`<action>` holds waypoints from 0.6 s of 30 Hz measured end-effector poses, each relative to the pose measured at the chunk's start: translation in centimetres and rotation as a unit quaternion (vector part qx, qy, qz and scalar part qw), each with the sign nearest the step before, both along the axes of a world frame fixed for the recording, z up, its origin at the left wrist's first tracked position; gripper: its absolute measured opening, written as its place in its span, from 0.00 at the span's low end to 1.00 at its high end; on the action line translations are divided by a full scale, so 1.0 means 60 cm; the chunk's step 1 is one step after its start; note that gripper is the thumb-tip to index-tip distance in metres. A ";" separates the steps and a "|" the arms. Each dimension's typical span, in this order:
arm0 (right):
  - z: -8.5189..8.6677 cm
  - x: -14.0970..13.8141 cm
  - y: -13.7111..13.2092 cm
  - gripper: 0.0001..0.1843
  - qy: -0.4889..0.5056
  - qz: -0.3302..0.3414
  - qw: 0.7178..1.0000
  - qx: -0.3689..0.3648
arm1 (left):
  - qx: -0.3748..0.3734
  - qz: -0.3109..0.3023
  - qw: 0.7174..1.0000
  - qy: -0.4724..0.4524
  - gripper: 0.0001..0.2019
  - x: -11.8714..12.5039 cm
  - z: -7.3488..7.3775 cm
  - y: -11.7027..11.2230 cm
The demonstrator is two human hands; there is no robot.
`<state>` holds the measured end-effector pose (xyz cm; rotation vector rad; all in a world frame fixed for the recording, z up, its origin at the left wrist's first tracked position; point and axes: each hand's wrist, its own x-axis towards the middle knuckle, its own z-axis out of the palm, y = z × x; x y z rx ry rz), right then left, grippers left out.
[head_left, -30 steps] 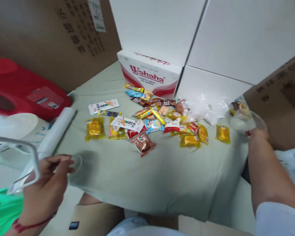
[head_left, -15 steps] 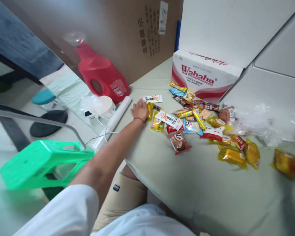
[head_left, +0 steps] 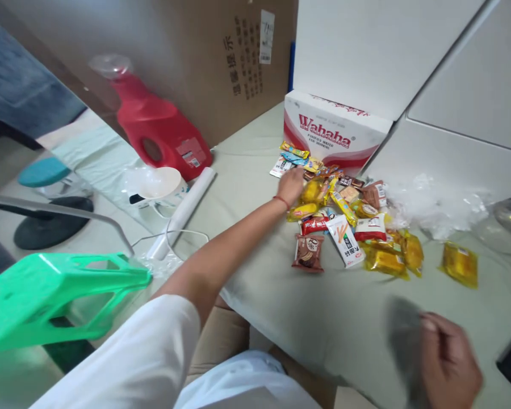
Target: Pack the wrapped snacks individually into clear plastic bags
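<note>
Several wrapped snacks (head_left: 344, 218) lie in a heap on a pale green cloth (head_left: 281, 307). My left hand (head_left: 290, 184) reaches across the cloth and rests against the left side of the heap, touching yellow packets (head_left: 313, 192); its fingers are bent, pushing rather than clearly gripping. A brown packet (head_left: 309, 253) and a white packet (head_left: 346, 241) lie at the heap's near edge. My right hand (head_left: 447, 360) is low at the right, blurred, fingers curled near a dark smeared shape. One yellow packet (head_left: 460, 264) lies apart on the right.
A white and red Wahaha box (head_left: 332, 133) and white boxes stand behind the heap, crumpled clear plastic (head_left: 436, 207) to the right. On the left: a red jug (head_left: 157, 130), a white bowl (head_left: 155, 183), a white roll (head_left: 181, 213), a green stool (head_left: 59, 295), a cardboard box (head_left: 187, 62).
My left hand has swept right, pushing the yellow and white packets from the left into the heap. My right hand has come into view low on the right. The view has shifted.
</note>
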<state>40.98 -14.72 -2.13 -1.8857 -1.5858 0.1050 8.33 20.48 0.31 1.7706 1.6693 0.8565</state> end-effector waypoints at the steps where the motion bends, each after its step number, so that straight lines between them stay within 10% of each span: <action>1: 0.003 -0.027 0.006 0.16 -0.033 0.081 0.996 0.008 | 0.017 0.014 1.000 0.013 0.22 -0.028 0.002 -0.021; 4: -0.001 -0.092 0.050 0.14 -0.112 0.267 0.957 0.032 | 0.122 0.020 0.989 0.081 0.26 -0.100 -0.007 -0.126; 9: -0.027 -0.126 0.184 0.19 -0.129 0.367 0.921 -0.031 | 0.144 -0.312 0.908 0.239 0.32 -0.097 -0.057 -0.285; 14: -0.006 -0.152 0.306 0.19 -0.102 0.359 0.927 -0.044 | 0.128 -0.266 0.924 0.245 0.35 -0.019 -0.060 -0.211; 18: 0.042 -0.141 0.290 0.17 -0.052 0.316 0.947 -0.003 | 0.093 -0.194 0.955 0.204 0.33 -0.002 -0.039 -0.141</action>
